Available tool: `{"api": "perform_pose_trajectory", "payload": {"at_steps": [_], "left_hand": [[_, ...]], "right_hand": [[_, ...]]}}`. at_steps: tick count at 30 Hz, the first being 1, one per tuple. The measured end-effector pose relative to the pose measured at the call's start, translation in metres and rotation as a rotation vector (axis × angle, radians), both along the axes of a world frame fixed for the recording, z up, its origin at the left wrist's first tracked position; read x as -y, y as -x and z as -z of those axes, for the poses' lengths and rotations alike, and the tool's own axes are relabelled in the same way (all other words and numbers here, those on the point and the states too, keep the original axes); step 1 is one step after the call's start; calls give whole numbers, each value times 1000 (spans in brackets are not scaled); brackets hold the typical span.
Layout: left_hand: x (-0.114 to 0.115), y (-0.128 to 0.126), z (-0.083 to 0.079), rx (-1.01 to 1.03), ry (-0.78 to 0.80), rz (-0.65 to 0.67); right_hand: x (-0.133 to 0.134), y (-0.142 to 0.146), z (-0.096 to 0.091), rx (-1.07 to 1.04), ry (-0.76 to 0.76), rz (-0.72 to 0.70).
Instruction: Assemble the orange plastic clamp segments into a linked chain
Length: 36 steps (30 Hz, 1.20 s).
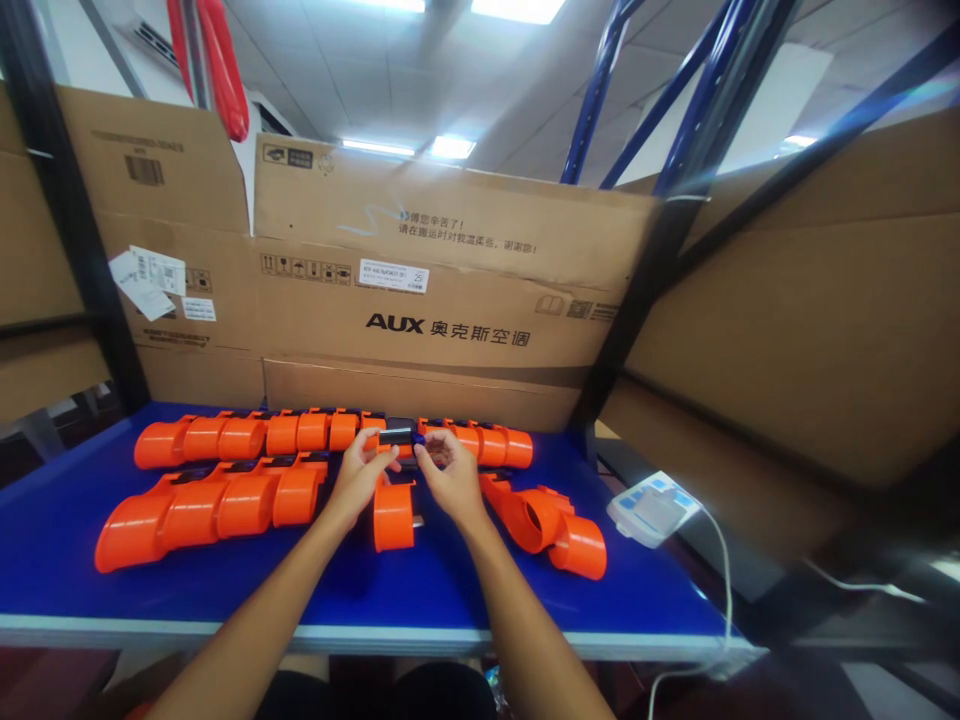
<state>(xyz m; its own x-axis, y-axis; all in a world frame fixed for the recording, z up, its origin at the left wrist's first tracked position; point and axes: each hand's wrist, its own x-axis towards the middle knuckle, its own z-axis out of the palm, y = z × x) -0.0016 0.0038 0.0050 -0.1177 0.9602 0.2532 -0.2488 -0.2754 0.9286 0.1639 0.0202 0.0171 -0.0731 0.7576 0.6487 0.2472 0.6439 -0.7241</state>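
Note:
My left hand [361,472] and my right hand [448,472] meet over the middle of the blue table [60,540]. Between their fingertips they pinch a small dark block-shaped part [397,436], the left hand on its left end and the right hand on its right end. Just below the hands an orange plastic tube piece [394,514] stands on the table. Behind the hands runs a long row of orange tube pieces [300,433].
A second row of orange tube pieces [210,505] lies at the left, and two joined orange pieces [551,525] lie at the right. A white power strip [651,508] with its cable sits at the table's right edge. Cardboard boxes [450,300] wall the back.

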Motion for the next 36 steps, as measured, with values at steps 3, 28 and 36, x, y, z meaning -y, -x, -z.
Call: {"api": "perform_pose_trajectory", "payload": {"at_steps": [3,28,36], "left_hand": [[0,0,0,18,0,-4],[1,-4,0,24,-39,19],[4,-3,-9,163,17,77]], "right_hand": [[5,-2,-2,127,-40,24],[13,-5,-7,406,-225,66],[5,-3,-3,-26,39,-94]]}}
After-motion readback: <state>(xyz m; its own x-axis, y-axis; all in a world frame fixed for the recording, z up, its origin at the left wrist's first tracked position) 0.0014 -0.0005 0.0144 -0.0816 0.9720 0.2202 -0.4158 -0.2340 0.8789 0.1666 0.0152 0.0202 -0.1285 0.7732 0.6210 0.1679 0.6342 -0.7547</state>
